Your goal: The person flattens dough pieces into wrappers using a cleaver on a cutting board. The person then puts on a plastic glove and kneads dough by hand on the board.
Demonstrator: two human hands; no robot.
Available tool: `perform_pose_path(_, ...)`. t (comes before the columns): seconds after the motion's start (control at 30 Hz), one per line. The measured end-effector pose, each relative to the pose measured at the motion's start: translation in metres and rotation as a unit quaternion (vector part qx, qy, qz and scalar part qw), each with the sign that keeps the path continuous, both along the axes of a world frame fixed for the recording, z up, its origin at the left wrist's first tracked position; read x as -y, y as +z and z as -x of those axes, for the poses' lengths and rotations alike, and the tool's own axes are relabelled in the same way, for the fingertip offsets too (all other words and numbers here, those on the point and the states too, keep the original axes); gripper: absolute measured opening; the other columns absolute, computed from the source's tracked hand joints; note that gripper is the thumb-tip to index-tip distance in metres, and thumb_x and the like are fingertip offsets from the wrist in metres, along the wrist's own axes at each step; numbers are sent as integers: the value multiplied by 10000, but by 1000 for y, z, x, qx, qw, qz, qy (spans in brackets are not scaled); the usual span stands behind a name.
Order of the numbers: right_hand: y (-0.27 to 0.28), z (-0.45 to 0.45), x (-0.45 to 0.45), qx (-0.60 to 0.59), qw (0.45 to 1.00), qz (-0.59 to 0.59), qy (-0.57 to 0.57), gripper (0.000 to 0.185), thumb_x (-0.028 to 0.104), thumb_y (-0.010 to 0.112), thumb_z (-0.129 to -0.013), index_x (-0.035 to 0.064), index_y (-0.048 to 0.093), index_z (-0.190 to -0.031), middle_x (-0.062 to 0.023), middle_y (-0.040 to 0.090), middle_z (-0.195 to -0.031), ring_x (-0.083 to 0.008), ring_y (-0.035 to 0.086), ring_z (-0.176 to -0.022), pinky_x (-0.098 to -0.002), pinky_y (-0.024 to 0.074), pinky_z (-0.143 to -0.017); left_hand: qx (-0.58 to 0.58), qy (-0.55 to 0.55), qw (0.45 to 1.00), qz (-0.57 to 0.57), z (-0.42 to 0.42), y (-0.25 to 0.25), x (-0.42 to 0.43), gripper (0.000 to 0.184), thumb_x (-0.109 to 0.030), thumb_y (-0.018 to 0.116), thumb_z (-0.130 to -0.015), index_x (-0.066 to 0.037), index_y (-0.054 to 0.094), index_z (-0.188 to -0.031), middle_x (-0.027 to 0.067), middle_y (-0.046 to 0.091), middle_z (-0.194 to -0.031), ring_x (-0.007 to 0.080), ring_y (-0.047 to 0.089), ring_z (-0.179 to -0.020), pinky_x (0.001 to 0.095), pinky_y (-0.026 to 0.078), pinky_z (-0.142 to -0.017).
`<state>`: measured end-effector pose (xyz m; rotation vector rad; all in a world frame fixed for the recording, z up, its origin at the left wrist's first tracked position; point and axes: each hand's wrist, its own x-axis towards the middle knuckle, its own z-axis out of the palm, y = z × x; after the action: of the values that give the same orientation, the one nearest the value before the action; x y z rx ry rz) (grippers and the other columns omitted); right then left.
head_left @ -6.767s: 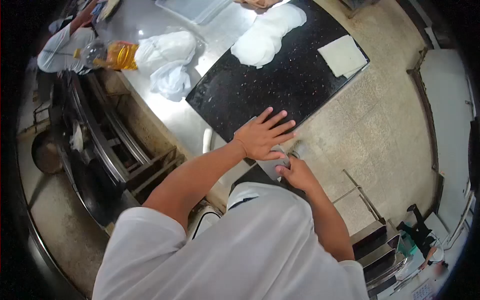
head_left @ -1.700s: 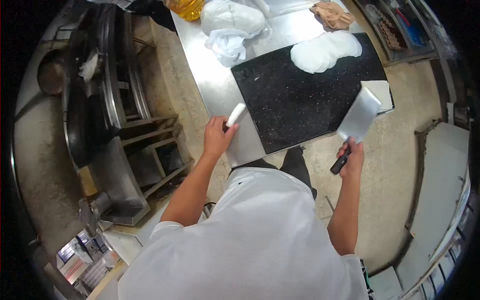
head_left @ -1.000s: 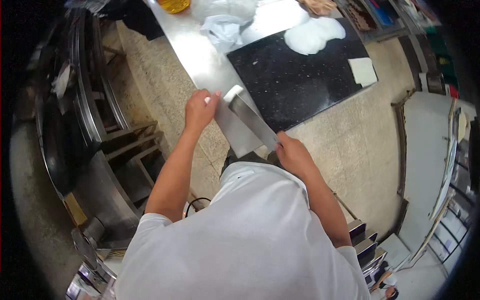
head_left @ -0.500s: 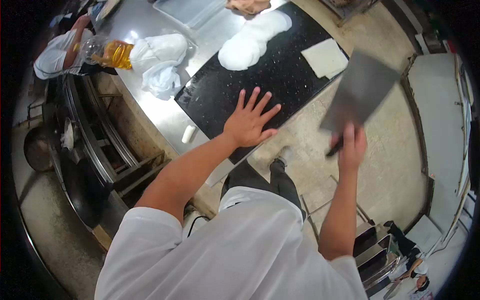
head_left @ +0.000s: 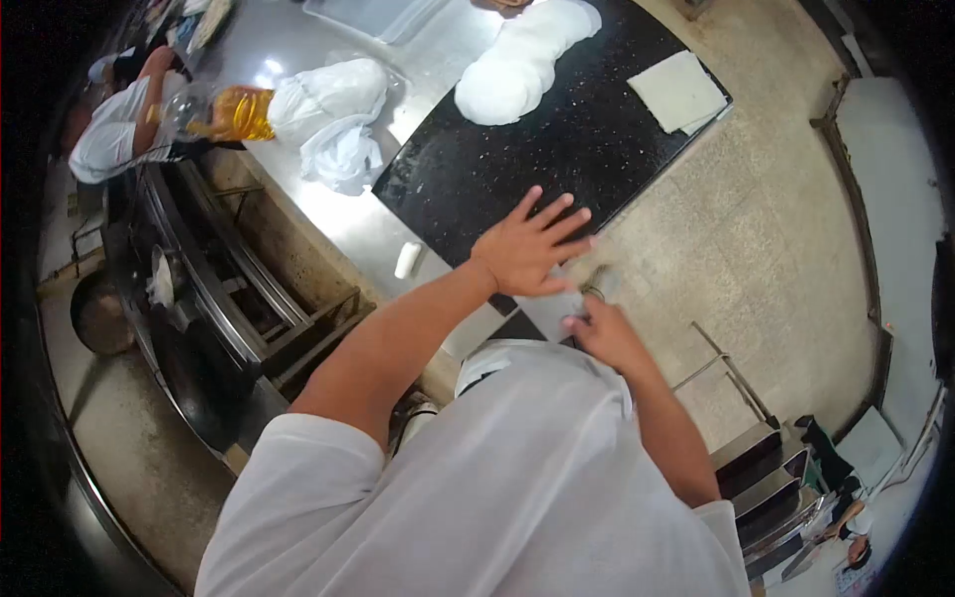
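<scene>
My left hand (head_left: 532,244) is open, fingers spread, over the near edge of a black board (head_left: 517,164). My right hand (head_left: 605,336) is close by it, closed on a cleaver. The cleaver's pale blade (head_left: 549,316) lies low beside my left hand, partly covered by it and smeared by motion. Overlapping thin white rounds, like dough wrappers (head_left: 505,88), spread over the board's far part. To the left of my left hand, a small white cylindrical piece (head_left: 407,260) rests on the metal table (head_left: 343,224).
A folded off-white cloth (head_left: 678,92) sits at the board's right corner. Left of the board are a white plastic bag (head_left: 333,104) and a bottle of yellow oil (head_left: 242,111). A clear tray (head_left: 373,15) is farther back. Another person (head_left: 119,129) stands at the far left.
My right hand has swung the cleaver left and inward, from out over the floor to beside my left hand. My left hand has shifted slightly toward the board's near edge, still spread.
</scene>
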<state>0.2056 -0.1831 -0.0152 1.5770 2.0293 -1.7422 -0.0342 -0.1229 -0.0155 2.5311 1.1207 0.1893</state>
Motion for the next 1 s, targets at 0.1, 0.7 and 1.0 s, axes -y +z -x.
perform_pose_path(0.1, 1, 15, -22, 27, 998, 40, -38, 462, 338, 705, -893, -38, 633, -1150, -244, 696, -907, -406, 690, -869, -474, 519, -782, 21, -38, 999, -14, -2, -11, -22, 645, -610, 524, -928, -227, 537, -1446, 93, 447, -1540, 330, 308, -1485, 616, 155, -1204)
perform_pose_path(0.7, 44, 30, -70, 171, 984, 30, -48, 754, 412, 857, -724, -29, 521, -1235, -277, 699, -998, -429, 690, -966, -504, 547, -816, -16, -162, 986, -43, -11, -8, -79, 681, -643, 511, -906, -197, 553, -1419, 86, 450, -1538, 284, 328, -1479, 600, 138, -1214)
perform_pose_path(1.0, 23, 20, 10, 93, 993, 6, -69, 757, 376, 844, -739, -21, 456, -1254, -289, 694, -978, -463, 684, -925, -512, 543, -804, 6, -160, 987, 17, -8, -11, -23, 656, -623, 518, -913, -210, 555, -1420, 90, 445, -1539, 320, 316, -1479, 594, 150, -1211)
